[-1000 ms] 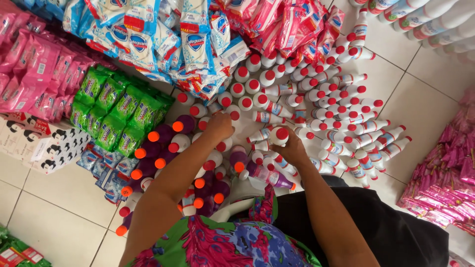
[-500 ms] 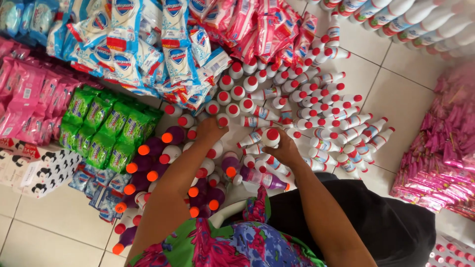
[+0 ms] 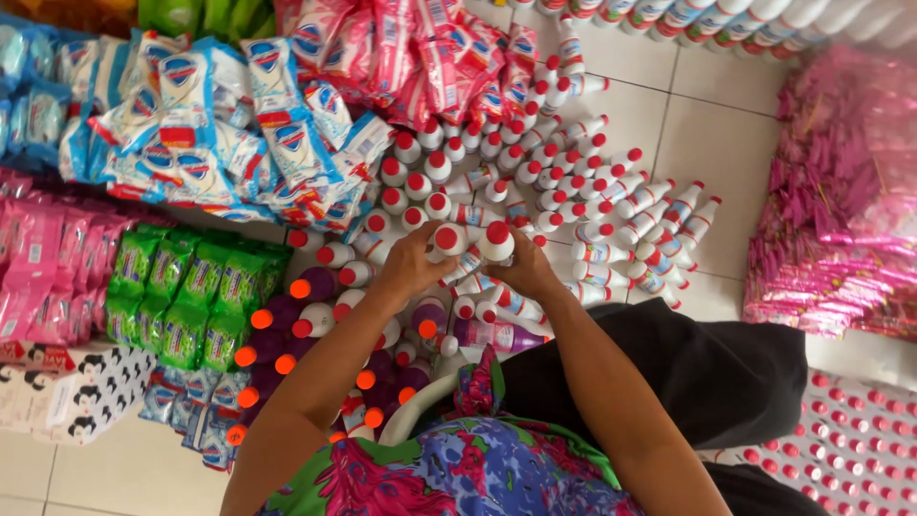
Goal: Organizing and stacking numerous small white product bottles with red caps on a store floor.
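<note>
My left hand (image 3: 413,266) grips a white bottle with a red cap (image 3: 447,239), and my right hand (image 3: 523,272) grips a second red-capped white bottle (image 3: 498,234) right beside it. Both hands meet over a crowd of several upright white bottles with red caps (image 3: 573,191) standing on the tiled floor. Below my hands stand dark purple bottles with orange caps (image 3: 296,315), and one purple bottle (image 3: 497,334) lies on its side near my right wrist.
Blue and white pouches (image 3: 210,124) and pink-red pouches (image 3: 420,57) are heaped at the back. Green packets (image 3: 191,296) and pink packets (image 3: 48,277) lie left. A shiny pink sachet pile (image 3: 841,210) fills the right. Black cloth (image 3: 707,373) covers my lap.
The camera view has shifted and come closer. My hands have lifted off the bottle group, each now closed around a red-capped white bottle, held side by side.
</note>
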